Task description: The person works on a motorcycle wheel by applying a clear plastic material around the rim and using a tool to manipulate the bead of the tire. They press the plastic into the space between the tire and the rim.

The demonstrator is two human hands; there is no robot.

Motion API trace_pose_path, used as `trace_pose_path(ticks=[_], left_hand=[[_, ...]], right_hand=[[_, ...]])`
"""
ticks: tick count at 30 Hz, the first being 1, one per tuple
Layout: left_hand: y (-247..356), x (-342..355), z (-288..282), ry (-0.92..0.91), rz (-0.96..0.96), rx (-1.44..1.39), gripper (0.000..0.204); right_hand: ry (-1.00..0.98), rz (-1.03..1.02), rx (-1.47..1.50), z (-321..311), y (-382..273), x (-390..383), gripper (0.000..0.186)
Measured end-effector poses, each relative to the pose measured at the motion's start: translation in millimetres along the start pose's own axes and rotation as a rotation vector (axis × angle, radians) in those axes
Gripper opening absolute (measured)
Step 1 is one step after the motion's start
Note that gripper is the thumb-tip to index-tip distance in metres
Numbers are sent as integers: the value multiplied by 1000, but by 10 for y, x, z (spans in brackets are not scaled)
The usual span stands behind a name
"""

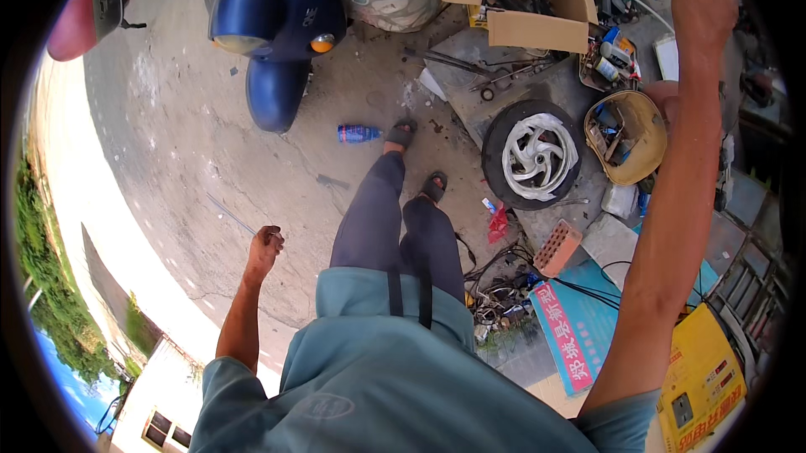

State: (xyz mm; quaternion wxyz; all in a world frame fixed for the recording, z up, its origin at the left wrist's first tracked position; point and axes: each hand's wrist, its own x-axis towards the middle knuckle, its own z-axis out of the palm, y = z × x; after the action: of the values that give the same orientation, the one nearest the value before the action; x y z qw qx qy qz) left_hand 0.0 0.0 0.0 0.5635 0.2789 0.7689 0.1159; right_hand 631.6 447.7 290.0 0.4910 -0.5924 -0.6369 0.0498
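Observation:
My left hand [265,245] is closed on a thin silver rod [231,210], low at my left over the concrete. My right arm stretches to the top right, where my right hand [700,1] has its fingers curled round something dark that I cannot make out at the rim of the view. Below that hand, a yellowish plastic container [635,155] holds small metal parts, beside a black tyre on a silver spoked wheel [541,155]. A box of cans and tools [608,60] is also nearby.
A blue scooter [273,4] and red vehicle [71,29] stand ahead-left, near a cardboard box [537,29] and long bars [445,61]. A blue bottle [358,133] lies by my feet. At right are a brick [557,248], tangled cables [495,293], a cyan board [571,361] and yellow machine [705,377].

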Motion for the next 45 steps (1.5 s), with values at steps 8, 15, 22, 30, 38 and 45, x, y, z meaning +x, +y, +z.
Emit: trace_pose_path(ticks=[8,15,22,30,38,45], left_hand=[[-1475,-1155,648,-10,-237,-145,31],[-2161,-1998,840,54,-354,-233,36],[-2649,-2192,625,1,-420,-164,29],[-3245,-2119,-478,46,-488,-229,33],[-4014,-2622,-1477,328,-512,-491,30],[-4410,-2785,-1572,287,-482,-567,31]], right_hand=[[-358,393,-348,-1199,836,-3482,57],[-1098,658,-528,-2493,97,-6226,57],[-1045,884,-580,-3029,-554,-6950,53],[-1103,1006,-693,-3275,-1644,-7791,51],[-1229,927,-705,-2129,-2075,-7801,47],[-1214,849,-557,-1642,-2315,-7113,45]])
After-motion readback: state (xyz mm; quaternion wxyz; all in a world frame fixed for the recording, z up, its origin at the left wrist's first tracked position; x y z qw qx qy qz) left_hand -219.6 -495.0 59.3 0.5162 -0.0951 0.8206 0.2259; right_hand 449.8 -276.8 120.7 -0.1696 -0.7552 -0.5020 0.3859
